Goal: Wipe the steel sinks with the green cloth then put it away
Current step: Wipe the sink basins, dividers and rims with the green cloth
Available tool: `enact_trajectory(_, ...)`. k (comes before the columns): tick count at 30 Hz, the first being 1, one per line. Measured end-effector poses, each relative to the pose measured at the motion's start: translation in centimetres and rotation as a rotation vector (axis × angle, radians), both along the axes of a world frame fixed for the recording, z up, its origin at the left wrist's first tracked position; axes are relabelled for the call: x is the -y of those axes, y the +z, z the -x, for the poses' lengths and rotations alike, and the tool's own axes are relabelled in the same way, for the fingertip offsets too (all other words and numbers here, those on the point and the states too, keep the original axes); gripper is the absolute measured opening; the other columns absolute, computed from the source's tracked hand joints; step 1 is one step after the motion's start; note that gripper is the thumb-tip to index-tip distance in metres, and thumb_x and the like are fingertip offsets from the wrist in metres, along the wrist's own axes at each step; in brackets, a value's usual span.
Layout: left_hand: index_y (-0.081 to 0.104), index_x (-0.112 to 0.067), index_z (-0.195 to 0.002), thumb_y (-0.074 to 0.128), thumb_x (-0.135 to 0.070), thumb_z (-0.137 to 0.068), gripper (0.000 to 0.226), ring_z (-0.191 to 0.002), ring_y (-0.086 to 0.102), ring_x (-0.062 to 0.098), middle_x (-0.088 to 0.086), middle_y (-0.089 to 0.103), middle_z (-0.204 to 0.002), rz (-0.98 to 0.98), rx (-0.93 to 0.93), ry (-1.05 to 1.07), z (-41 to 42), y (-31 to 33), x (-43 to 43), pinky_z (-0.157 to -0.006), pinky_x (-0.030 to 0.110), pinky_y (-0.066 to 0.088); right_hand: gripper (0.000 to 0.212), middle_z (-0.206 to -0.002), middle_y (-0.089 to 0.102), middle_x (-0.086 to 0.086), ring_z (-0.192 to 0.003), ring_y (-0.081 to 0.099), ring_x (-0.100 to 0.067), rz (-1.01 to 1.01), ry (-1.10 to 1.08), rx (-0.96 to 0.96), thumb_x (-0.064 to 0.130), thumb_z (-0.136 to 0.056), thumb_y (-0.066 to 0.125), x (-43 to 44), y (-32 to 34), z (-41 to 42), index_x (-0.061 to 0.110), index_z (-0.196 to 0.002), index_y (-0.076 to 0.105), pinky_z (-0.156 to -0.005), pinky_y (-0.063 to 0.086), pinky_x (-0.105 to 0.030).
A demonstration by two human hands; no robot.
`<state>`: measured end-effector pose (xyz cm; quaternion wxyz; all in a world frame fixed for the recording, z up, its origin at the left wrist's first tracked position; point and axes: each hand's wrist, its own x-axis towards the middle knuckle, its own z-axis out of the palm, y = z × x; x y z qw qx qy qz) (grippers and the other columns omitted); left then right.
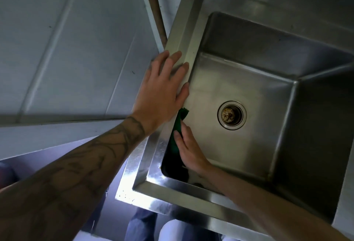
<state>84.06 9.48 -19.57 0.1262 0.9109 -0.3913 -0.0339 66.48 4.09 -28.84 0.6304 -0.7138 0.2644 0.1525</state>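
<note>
A deep steel sink (pixel 239 53) fills the right of the head view, with a round drain (pixel 231 115) in its floor. My left hand (pixel 162 87) lies flat on the sink's left rim, fingers straight and spread. Inside the basin, my right hand (pixel 188 148) presses a green cloth (pixel 177 131) against the left inner wall with straight fingers. The cloth shows above and to the left of that hand; its lower part is lost in shadow.
A pale panelled wall (pixel 67 49) runs along the left of the sink. A brown pipe (pixel 153 1) stands in the gap between wall and sink. The sink's front rim (pixel 172 189) is near my body. My legs (pixel 141 225) show below.
</note>
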Motion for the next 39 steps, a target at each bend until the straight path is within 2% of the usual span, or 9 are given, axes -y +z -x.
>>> enact_trajectory(3, 0.056, -0.013, -0.147, 0.047, -0.043, -0.107, 0.051, -0.151, 0.036, 0.040, 0.016, 0.045, -0.160, -0.009, 0.022, -0.002, 0.4, 0.0, -0.1, -0.119, 0.053, 0.041, 0.053, -0.160, 0.043, -0.002, -0.144, 0.043, -0.014, -0.020, 0.036, -0.086, 0.030, -0.113, 0.037, 0.1, -2.9, -0.8, 0.022, -0.164, 0.027, -0.124, 0.032, -0.037)
enact_trajectory(6, 0.055, -0.012, -0.149, 0.042, -0.043, -0.109, 0.052, -0.152, 0.035, 0.040, 0.016, 0.043, -0.163, -0.054, 0.032, -0.012, 0.8, 0.3, -0.3, -0.121, 0.054, 0.034, 0.049, -0.154, 0.046, 0.002, -0.137, 0.046, -0.013, -0.015, 0.070, -0.097, 0.023, -0.114, 0.037, 0.6, -1.4, -0.6, 0.021, -0.162, 0.031, -0.111, 0.035, -0.016)
enact_trajectory(10, 0.054, -0.011, -0.150, 0.041, -0.040, -0.111, 0.050, -0.152, 0.033, 0.039, 0.017, 0.040, -0.165, -0.050, 0.010, 0.083, 4.5, 0.4, -2.8, -0.122, 0.057, 0.032, 0.046, -0.146, 0.057, -0.008, -0.131, 0.054, -0.019, 0.015, 0.259, -0.023, 0.031, -0.112, 0.042, 1.3, 1.1, 2.4, 0.017, -0.156, 0.043, -0.113, 0.041, -0.034)
enact_trajectory(14, 0.049, -0.013, -0.156, 0.045, -0.036, -0.110, 0.052, -0.152, 0.033, 0.042, 0.018, 0.038, -0.167, -0.038, -0.019, 0.295, 12.1, 0.3, -7.5, -0.122, 0.058, 0.033, 0.050, -0.143, 0.055, -0.016, -0.126, 0.054, -0.024, 0.165, 0.429, 0.032, 0.024, -0.113, 0.042, 2.0, -0.7, 2.6, 0.013, -0.161, 0.035, -0.095, 0.036, -0.019)
enact_trajectory(20, 0.041, -0.018, -0.162, 0.044, -0.037, -0.108, 0.058, -0.150, 0.036, 0.044, 0.014, 0.032, -0.171, -0.088, -0.049, 0.506, 18.9, 0.4, -9.2, -0.116, 0.061, 0.038, 0.052, -0.143, 0.055, -0.016, -0.124, 0.057, -0.034, 0.256, 0.615, -0.104, 0.034, -0.114, 0.036, 3.2, -3.3, 2.1, 0.023, -0.164, 0.028, -0.094, 0.041, -0.032)
enact_trajectory(26, 0.042, -0.019, -0.162, 0.039, -0.040, -0.109, 0.057, -0.149, 0.037, 0.045, 0.012, 0.032, -0.171, -0.084, -0.070, 0.530, 18.9, 0.4, -9.2, -0.116, 0.059, 0.038, 0.041, -0.140, 0.063, 0.005, -0.123, 0.060, -0.010, 0.131, 0.603, 0.096, 0.039, -0.111, 0.045, 4.6, 0.8, 3.7, 0.030, -0.150, 0.053, -0.103, 0.046, -0.023)
enact_trajectory(33, 0.040, -0.021, -0.163, 0.040, -0.042, -0.108, 0.059, -0.149, 0.038, 0.044, 0.011, 0.029, -0.172, -0.106, -0.071, 0.526, 18.8, 0.3, -9.4, -0.116, 0.057, 0.038, 0.045, -0.149, 0.055, -0.006, -0.129, 0.058, -0.031, 0.384, 0.818, -0.100, 0.045, -0.112, 0.033, 4.3, -4.1, 2.9, 0.039, -0.155, 0.044, -0.100, 0.046, -0.038)
enact_trajectory(36, 0.040, -0.022, -0.163, 0.042, -0.042, -0.107, 0.059, -0.149, 0.038, 0.044, 0.010, 0.030, -0.172, -0.107, -0.071, 0.534, 18.8, 0.3, -9.4, -0.116, 0.056, 0.038, 0.041, -0.149, 0.057, 0.001, -0.130, 0.056, -0.021, 0.324, 0.850, 0.024, 0.040, -0.112, 0.041, 5.1, -0.7, 2.8, 0.038, -0.151, 0.051, -0.102, 0.042, -0.028)
enact_trajectory(39, 0.038, -0.022, -0.164, 0.040, -0.044, -0.108, 0.060, -0.149, 0.037, 0.044, 0.010, 0.029, -0.172, -0.115, -0.081, 0.532, 18.8, 0.3, -9.4, -0.117, 0.055, 0.036, 0.039, -0.139, 0.059, 0.011, -0.118, 0.055, 0.002, 0.203, 0.785, 0.213, 0.031, -0.110, 0.048, 6.1, 3.6, 4.0, 0.038, -0.147, 0.055, -0.094, 0.037, -0.006)
